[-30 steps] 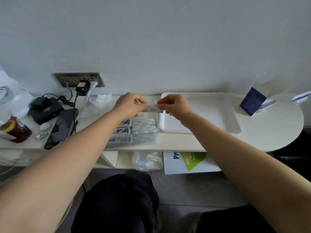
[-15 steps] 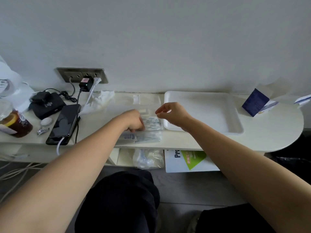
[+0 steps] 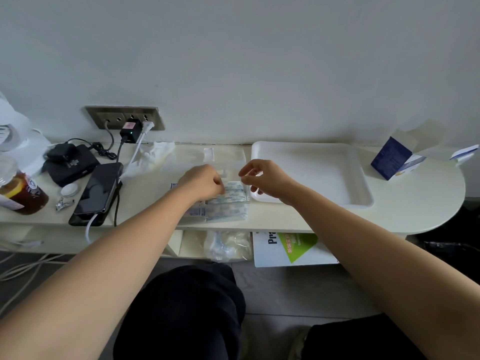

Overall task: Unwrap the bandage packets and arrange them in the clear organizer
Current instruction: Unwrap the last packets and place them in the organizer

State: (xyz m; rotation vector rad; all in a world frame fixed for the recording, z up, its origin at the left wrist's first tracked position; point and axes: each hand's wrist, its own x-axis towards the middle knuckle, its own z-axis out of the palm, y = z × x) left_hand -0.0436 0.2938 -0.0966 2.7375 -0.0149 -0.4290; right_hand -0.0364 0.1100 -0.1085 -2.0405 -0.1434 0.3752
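Surface (image 3: pixel 415 209) against the wall (image 3: pixel 259 61): left hand (image 3: pixel 205 181) is laying the bandage (image 3: pixel 235 189), just held between both hands, into the clear organizer (image 3: pixel 233 157), grip unclear; right hand (image 3: pixel 265 178) is hovering empty

A white tray (image 3: pixel 363 183) lies at the back of the surface (image 3: pixel 415 206), right of centre. A dark blue box (image 3: pixel 389 162) stands near the rounded right end. At the left end stands a jar of amber liquid (image 3: pixel 22 196), with a round white cap (image 3: pixel 69 190) and a foil scrap (image 3: pixel 62 203) just beside it. A black phone (image 3: pixel 97 193) lies near the front edge with a white cable (image 3: pixel 89 227) plugged in. Behind it sits a black device (image 3: pixel 71 163). A crumpled tissue (image 3: pixel 153 157) lies by the back edge. A black charger (image 3: pixel 130 131) is plugged into the wall socket plate (image 3: pixel 124 116). On the lower shelf are a plastic bag (image 3: pixel 228 245) and a white-and-green booklet (image 3: pixel 291 249).
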